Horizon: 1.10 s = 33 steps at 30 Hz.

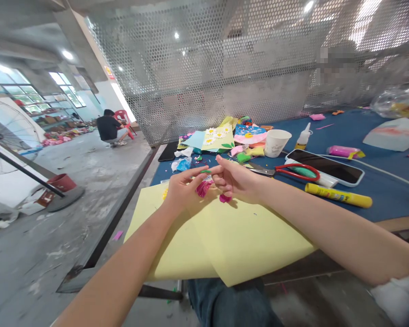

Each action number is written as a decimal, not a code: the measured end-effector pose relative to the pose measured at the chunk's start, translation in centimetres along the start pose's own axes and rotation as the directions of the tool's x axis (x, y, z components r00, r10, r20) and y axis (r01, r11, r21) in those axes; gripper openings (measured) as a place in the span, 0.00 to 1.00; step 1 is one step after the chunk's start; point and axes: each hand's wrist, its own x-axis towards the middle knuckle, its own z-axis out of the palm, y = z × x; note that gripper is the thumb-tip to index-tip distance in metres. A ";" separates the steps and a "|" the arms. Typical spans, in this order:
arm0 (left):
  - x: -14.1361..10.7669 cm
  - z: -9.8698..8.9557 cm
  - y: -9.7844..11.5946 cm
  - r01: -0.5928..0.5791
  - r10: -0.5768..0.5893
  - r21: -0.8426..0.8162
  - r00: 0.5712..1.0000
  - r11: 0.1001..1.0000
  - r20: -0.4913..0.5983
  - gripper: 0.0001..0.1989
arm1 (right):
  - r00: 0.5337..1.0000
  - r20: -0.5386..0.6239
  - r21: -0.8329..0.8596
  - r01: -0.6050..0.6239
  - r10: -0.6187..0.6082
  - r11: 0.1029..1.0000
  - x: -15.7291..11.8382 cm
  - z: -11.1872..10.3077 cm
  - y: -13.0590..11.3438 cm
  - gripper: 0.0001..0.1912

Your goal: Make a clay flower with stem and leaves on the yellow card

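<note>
My left hand (182, 190) is closed in a pinch at a small green piece (205, 171), which looks like soft modelling clay. My right hand (237, 180) meets it from the other side, its index fingertip touching the green piece. The right thumb stands up, away from the index, and the other fingers are loosely curled. Below the fingers, magenta petal-like pieces (203, 188) lie on pale yellow paper (259, 240). Part of them is hidden by the hands. A small yellow piece (165, 194) shows beside my left hand.
Red-handled scissors (297, 172), a phone (327, 165), a yellow glue stick (339, 195), a glue bottle (303, 137) and a paper cup (277, 143) stand or lie rightward. Behind are a daisy-decorated card (218, 137) and another phone (168, 151). Perforated metal mesh (197, 81) borders the table.
</note>
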 end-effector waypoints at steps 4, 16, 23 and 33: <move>-0.1 -0.1 0.1 -0.021 0.020 -0.036 1.000 0.999 -0.006 0.13 | 0.996 0.080 0.012 -0.040 0.039 0.999 -0.2 -0.4 -0.5 0.26; -0.1 0.0 0.3 -0.102 0.103 -0.027 0.993 0.994 0.050 0.11 | 0.986 0.149 -0.060 -0.072 0.080 0.996 -0.1 -0.6 -0.8 0.33; 0.0 -0.1 0.4 -0.144 0.144 -0.015 0.990 0.990 -0.006 0.10 | 0.988 0.137 -0.031 -0.065 0.069 0.997 -0.3 -0.4 -0.7 0.29; 0.0 0.0 0.0 -0.083 0.077 -0.049 0.990 0.995 -0.120 0.18 | 0.994 -0.106 -0.090 0.005 -0.014 0.996 -0.2 0.0 -0.3 0.14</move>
